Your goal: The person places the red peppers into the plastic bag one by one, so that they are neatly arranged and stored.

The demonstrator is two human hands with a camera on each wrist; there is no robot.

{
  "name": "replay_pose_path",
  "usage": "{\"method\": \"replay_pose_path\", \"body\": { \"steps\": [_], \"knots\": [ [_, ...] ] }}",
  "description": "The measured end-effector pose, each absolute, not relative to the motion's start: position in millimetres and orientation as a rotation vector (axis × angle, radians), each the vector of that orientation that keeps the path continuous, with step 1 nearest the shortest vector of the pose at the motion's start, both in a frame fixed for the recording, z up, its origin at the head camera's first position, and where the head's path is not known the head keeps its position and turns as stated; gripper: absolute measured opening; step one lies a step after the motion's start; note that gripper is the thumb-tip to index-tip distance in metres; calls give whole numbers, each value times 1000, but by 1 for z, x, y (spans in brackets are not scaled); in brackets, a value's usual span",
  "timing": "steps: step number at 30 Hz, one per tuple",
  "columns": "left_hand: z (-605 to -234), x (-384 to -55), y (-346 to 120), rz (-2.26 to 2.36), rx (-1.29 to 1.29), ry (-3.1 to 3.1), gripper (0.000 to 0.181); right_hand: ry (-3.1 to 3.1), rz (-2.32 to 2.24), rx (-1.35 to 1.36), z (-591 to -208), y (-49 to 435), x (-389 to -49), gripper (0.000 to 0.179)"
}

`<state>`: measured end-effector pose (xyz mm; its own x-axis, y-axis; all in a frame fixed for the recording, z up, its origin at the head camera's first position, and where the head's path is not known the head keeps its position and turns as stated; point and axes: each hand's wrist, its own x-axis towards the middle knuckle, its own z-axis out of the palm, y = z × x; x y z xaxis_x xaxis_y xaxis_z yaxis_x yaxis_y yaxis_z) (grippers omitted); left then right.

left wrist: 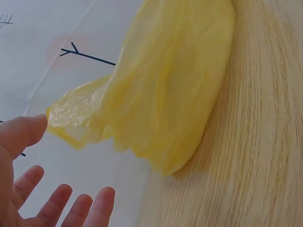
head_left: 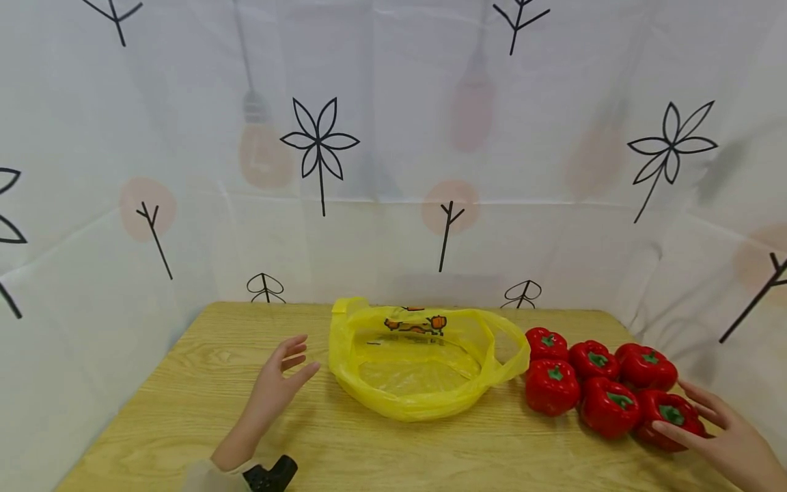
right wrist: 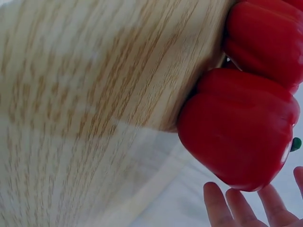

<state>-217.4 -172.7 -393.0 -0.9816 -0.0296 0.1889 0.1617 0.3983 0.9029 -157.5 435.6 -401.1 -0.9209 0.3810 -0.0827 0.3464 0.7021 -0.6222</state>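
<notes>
A yellow plastic bag [head_left: 406,403] stands on the table with its mouth wide and its handles spread. My left hand [head_left: 279,383] hovers left of it, fingers spread and holding nothing; in the left wrist view the thumb [left wrist: 28,132] overlaps the tip of a bag handle [left wrist: 78,113]. On the right, my right hand [head_left: 728,434] reaches around the nearest red bell pepper [head_left: 658,437], thumb on the near side and fingers on the far side. In the right wrist view the fingertips [right wrist: 215,194] come right to the edge of that pepper [right wrist: 236,127].
Several more red bell peppers [head_left: 552,388] with green stems stand close together in two rows, just right of the bag. Behind the wooden table [head_left: 246,328] hangs a white patterned curtain [head_left: 381,239]. A black device [head_left: 273,475] is strapped to the left wrist.
</notes>
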Motion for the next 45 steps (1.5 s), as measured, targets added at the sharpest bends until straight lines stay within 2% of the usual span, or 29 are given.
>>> {"method": "replay_pose_path", "body": {
  "steps": [21, 28, 35, 45],
  "knots": [
    [-394, -225, -153, -1894, -100, -2361, 51, -2822, 1269, -711, -412, 451, -162, 107],
    [-399, -228, -147, -1921, -80, -2328, 46, -2848, 1226, -694, -418, 456, -161, 109],
    [-402, -230, -142, -1957, -60, -2296, 46, -2864, 1235, -760, -425, 460, -162, 119],
    [-398, -229, -134, -1901, -21, -2271, 47, -2866, 1196, -713, -439, 471, -169, 116]
  ]
}}
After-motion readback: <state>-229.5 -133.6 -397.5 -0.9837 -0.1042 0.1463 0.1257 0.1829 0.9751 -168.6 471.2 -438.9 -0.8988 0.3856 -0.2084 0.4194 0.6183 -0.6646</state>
